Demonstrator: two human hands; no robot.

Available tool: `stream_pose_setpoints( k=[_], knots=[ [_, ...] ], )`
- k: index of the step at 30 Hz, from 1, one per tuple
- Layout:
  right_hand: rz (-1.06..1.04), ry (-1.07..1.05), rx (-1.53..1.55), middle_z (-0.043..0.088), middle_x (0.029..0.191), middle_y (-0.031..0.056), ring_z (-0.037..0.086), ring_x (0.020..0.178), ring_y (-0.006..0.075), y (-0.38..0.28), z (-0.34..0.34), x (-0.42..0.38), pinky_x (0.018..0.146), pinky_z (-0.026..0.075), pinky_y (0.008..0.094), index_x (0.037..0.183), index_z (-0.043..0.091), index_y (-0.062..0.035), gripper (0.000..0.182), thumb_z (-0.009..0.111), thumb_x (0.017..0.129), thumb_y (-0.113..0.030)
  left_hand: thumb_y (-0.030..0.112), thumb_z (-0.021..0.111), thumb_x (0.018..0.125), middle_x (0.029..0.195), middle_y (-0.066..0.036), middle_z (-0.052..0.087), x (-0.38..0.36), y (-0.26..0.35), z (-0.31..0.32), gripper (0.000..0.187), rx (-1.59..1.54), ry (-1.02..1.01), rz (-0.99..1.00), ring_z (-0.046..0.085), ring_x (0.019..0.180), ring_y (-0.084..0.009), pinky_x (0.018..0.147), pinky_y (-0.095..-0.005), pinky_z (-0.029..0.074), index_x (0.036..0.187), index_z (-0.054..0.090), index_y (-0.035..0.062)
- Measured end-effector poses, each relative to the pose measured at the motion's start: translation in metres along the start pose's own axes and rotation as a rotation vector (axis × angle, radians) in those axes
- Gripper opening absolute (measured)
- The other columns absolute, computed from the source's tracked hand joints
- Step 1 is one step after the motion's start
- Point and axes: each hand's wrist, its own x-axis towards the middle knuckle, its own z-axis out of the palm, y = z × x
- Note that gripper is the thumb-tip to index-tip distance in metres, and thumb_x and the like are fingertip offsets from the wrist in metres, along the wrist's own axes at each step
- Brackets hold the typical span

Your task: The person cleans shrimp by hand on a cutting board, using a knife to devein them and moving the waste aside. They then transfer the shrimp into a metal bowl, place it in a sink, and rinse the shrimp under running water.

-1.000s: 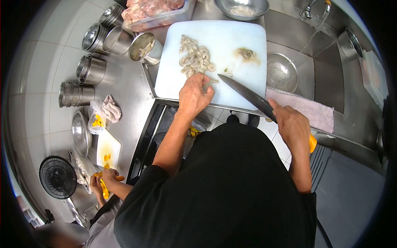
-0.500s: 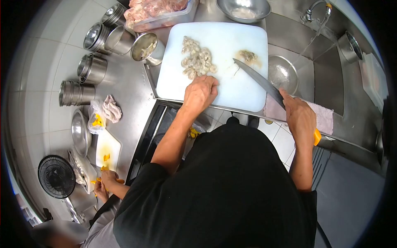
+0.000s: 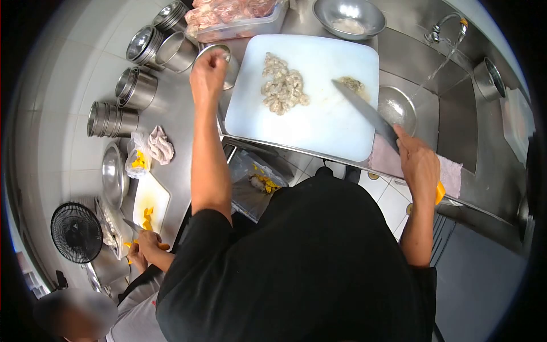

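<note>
On the white cutting board [image 3: 325, 131] lies a pile of peeled shrimp [image 3: 283, 85]. My right hand [image 3: 420, 162] grips a knife [image 3: 367, 111] with an orange handle; its tip touches a small heap of dark scraps [image 3: 353, 85] on the board's right side. My left hand [image 3: 208, 77] is raised over the metal pot [image 3: 232, 71] beside the board, partly covering it. Its fingers are pinched closed, and what they may hold is too small to make out.
Raw meat fills a plastic tub [image 3: 242, 23] behind the board. A metal bowl [image 3: 350, 17] stands nearby. Water runs from a faucet [image 3: 447, 31] into the sink [image 3: 456, 128]. Stacked metal pots [image 3: 111, 119] line the left counter. A co-worker's hands [image 3: 147, 251] cut something yellow.
My left hand has moved from the shrimp pile up and left to the metal pot. The right hand keeps the knife at the scraps. The view has shifted slightly.
</note>
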Motion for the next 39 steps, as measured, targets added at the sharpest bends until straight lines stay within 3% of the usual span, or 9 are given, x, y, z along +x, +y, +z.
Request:
stream_pose_setpoints(
  k=[6,11,13,16,20,23,27,30,39],
  knots=[
    [0.034,-0.019,0.086,0.072,0.091,0.0153,0.068,0.083,0.0375,-0.004,0.008,0.008,0.072,0.053,0.0475,0.123,0.073,-0.0201,0.029,0.061,0.097,-0.017,0.033,0.067,0.09,0.103,-0.017,0.075,0.059,-0.058,0.018,0.031,0.434,-0.187,0.131,0.07,0.096,-0.0386,0.089,-0.0456,0.055,0.111,0.077,0.0119],
    [0.054,0.021,0.108,0.073,0.098,0.0167,0.069,0.087,0.0375,0.004,0.005,0.002,0.076,0.053,0.0464,0.124,0.073,-0.0198,0.03,0.064,0.096,-0.019,0.029,0.07,0.089,0.112,-0.016,0.074,-0.001,0.0,0.029,0.032,0.04,-0.447,0.249,0.068,0.107,-0.0349,0.097,-0.0449,0.052,0.116,0.075,0.013],
    [0.06,0.003,0.162,0.073,0.1,0.0171,0.069,0.089,0.0377,0.004,0.006,-0.003,0.077,0.054,0.0458,0.125,0.072,-0.0197,0.03,0.063,0.097,-0.019,0.026,0.07,0.088,0.111,-0.016,0.074,-0.032,0.006,0.047,0.032,0.05,-0.381,0.547,0.068,0.106,-0.0339,0.096,-0.0449,0.052,0.115,0.075,0.0113],
    [0.076,-0.024,0.214,0.073,0.103,0.0175,0.069,0.091,0.0382,0.003,0.016,-0.01,0.079,0.054,0.0451,0.127,0.071,-0.0197,0.031,0.063,0.097,-0.02,0.028,0.069,0.089,0.106,-0.016,0.075,-0.059,0.003,0.06,0.034,0.239,-0.386,0.558,0.071,0.096,-0.0355,0.09,-0.043,0.054,0.118,0.073,0.0101],
    [0.107,-0.06,0.235,0.073,0.108,0.0187,0.069,0.095,0.0387,0.01,0.02,-0.016,0.082,0.054,0.0448,0.129,0.071,-0.0189,0.032,0.063,0.097,-0.02,0.027,0.069,0.089,0.102,-0.017,0.076,-0.039,0.005,0.039,0.038,0.185,-0.599,0.046,0.072,0.094,-0.0343,0.088,-0.0405,0.055,0.123,0.072,0.0113],
    [0.152,-0.111,0.312,0.072,0.112,0.0199,0.069,0.099,0.0393,0.013,0.026,-0.022,0.085,0.054,0.0447,0.131,0.069,-0.0174,0.034,0.063,0.098,-0.02,0.026,0.068,0.091,0.104,-0.018,0.076,-0.03,-0.008,0.037,0.034,0.11,-0.42,-0.035,0.072,0.093,-0.0328,0.087,-0.0387,0.055,0.122,0.073,0.0111],
    [0.172,-0.115,0.389,0.071,0.115,0.0213,0.069,0.102,0.0404,0.013,0.035,-0.026,0.088,0.054,0.0447,0.132,0.069,-0.0151,0.034,0.062,0.099,-0.019,0.021,0.066,0.092,0.11,-0.018,0.075,-0.031,0.02,0.024,0.037,0.095,-0.649,0.071,0.071,0.097,-0.0334,0.09,-0.0397,0.055,0.128,0.07,0.0119],
    [0.171,-0.114,0.413,0.07,0.116,0.0222,0.068,0.104,0.0411,0.014,0.038,-0.028,0.089,0.054,0.0444,0.133,0.068,-0.0148,0.035,0.061,0.099,-0.018,0.021,0.067,0.09,0.114,-0.018,0.073,-0.035,0.003,0.046,0.04,0.139,-0.437,0.541,0.069,0.103,-0.0347,0.093,-0.0409,0.054,0.129,0.069,0.0122],
    [0.161,-0.133,0.419,0.07,0.118,0.0213,0.067,0.106,0.0407,0.01,0.042,-0.033,0.09,0.053,0.044,0.137,0.065,-0.0166,0.038,0.059,0.1,-0.019,0.015,0.066,0.088,0.113,-0.012,0.074,-0.037,-0.007,0.068,0.04,-0.044,-0.605,0.201,0.069,0.094,-0.0238,0.085,-0.0368,0.054,0.128,0.069,0.0115]
  ],
)
